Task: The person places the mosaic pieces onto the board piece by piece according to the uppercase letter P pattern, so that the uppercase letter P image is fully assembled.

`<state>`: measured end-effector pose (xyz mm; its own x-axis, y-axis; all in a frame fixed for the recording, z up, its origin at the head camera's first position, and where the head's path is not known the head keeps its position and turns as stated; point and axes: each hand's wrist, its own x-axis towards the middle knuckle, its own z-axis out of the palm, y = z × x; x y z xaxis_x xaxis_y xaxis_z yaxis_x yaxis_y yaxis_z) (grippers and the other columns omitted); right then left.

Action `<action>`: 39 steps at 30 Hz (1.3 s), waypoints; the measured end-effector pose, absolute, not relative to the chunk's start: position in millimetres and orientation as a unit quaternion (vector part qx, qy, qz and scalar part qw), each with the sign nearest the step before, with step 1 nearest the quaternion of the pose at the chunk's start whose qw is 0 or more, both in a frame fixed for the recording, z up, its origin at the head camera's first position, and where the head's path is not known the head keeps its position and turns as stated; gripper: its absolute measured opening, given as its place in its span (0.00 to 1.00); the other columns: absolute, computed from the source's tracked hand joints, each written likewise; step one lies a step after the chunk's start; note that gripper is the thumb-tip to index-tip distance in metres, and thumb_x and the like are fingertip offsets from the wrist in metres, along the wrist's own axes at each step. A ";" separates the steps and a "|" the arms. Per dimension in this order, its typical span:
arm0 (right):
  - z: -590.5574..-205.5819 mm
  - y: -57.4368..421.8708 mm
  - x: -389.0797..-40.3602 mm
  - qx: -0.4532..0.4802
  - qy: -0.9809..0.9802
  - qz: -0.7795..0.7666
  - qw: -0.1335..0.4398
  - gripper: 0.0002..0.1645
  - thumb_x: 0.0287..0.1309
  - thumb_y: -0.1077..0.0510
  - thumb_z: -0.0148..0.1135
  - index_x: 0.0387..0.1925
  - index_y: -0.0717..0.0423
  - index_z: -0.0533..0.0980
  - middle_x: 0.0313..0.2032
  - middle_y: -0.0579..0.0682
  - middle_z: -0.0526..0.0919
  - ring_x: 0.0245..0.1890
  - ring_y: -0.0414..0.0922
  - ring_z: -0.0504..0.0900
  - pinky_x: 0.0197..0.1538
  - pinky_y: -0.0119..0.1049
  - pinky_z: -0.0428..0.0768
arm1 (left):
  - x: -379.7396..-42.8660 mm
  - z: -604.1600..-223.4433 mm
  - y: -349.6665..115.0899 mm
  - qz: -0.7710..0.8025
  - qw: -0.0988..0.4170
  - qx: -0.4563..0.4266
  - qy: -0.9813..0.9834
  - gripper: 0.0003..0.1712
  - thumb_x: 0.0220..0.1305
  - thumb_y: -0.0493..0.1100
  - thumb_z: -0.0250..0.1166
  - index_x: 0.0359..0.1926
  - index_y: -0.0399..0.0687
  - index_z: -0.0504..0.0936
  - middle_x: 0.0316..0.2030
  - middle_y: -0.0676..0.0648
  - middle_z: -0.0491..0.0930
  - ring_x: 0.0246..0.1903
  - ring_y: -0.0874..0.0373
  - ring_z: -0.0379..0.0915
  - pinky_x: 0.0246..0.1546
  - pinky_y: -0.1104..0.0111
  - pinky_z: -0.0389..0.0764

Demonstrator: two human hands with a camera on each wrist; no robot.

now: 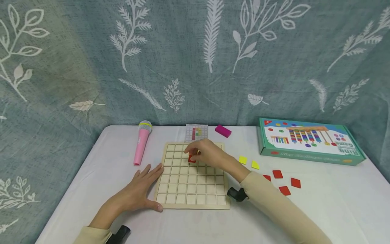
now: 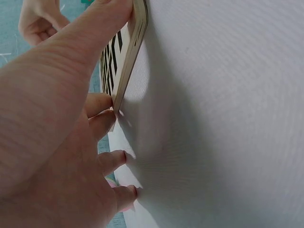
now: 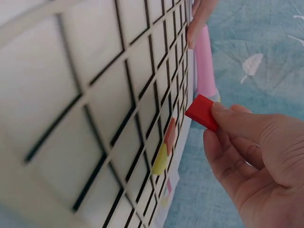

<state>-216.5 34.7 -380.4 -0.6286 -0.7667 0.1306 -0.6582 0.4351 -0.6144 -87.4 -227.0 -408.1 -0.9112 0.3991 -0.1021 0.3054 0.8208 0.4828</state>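
My right hand [image 1: 210,154] pinches a red square tile [image 3: 202,111] between thumb and fingers, above the far part of a wooden grid board [image 1: 182,188]. In the right wrist view a yellow tile [image 3: 160,159] and a red tile [image 3: 170,135] sit on the board, just past the held one. My left hand [image 1: 138,189] rests at the board's left side, its fingers spread and straight. Its thumb touches the near left corner, and fingertips meet the left edge. The right hand covers part of the far rows in the head view.
A patterned card [image 1: 189,134] lies behind the board, beside a magenta block [image 1: 223,131]. On the left lies a pink microphone [image 1: 142,144]. To the right are two yellow tiles [image 1: 242,160], several red tiles [image 1: 284,190] and a green game box [image 1: 310,157].
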 end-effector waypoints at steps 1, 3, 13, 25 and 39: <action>-379.8 31.9 -217.8 -0.423 0.842 -0.323 0.086 0.15 0.56 0.69 0.67 0.47 0.61 0.83 0.38 0.49 0.86 0.38 0.41 0.81 0.41 0.28 0.80 | -87.9 -408.0 -227.2 0.235 0.101 0.186 0.949 0.72 0.33 0.69 0.77 0.73 0.35 0.57 0.75 0.39 0.53 0.72 0.29 0.40 0.65 0.32 0.44; -379.0 26.4 -220.6 -0.418 0.842 -0.326 0.096 0.16 0.57 0.69 0.67 0.48 0.61 0.82 0.38 0.49 0.86 0.39 0.42 0.82 0.42 0.28 0.80 | -88.4 -408.0 -227.7 0.235 0.103 0.187 0.948 0.72 0.33 0.69 0.77 0.73 0.35 0.57 0.74 0.38 0.53 0.72 0.29 0.41 0.65 0.32 0.44; -381.5 4.8 -239.7 -0.391 0.839 -0.355 0.132 0.13 0.57 0.69 0.67 0.45 0.64 0.82 0.34 0.51 0.85 0.36 0.43 0.82 0.38 0.27 0.78 | -88.4 -405.7 -228.3 0.239 0.107 0.187 0.947 0.72 0.33 0.70 0.76 0.74 0.36 0.57 0.75 0.39 0.52 0.72 0.29 0.40 0.65 0.32 0.44; -390.4 -6.4 -249.3 -0.349 0.858 -0.346 0.151 0.12 0.55 0.69 0.69 0.43 0.63 0.83 0.33 0.52 0.87 0.39 0.45 0.84 0.47 0.32 0.81 | -89.1 -406.4 -230.2 0.238 0.110 0.185 0.947 0.72 0.33 0.70 0.76 0.73 0.36 0.57 0.75 0.39 0.52 0.72 0.29 0.40 0.65 0.31 0.44; -389.8 -7.3 -248.3 -0.338 0.870 -0.324 0.157 0.09 0.53 0.67 0.70 0.38 0.60 0.84 0.33 0.50 0.87 0.38 0.42 0.84 0.44 0.28 0.79 | -90.0 -405.2 -228.3 0.236 0.110 0.184 0.948 0.72 0.32 0.69 0.77 0.73 0.36 0.57 0.74 0.38 0.53 0.72 0.29 0.40 0.65 0.31 0.44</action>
<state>-248.3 -7.3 -389.8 -0.7229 -0.6889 -0.0531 -0.4858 0.5614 -0.6699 -90.0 -228.3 -405.2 -0.9079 0.4009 -0.1221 0.2968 0.8208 0.4881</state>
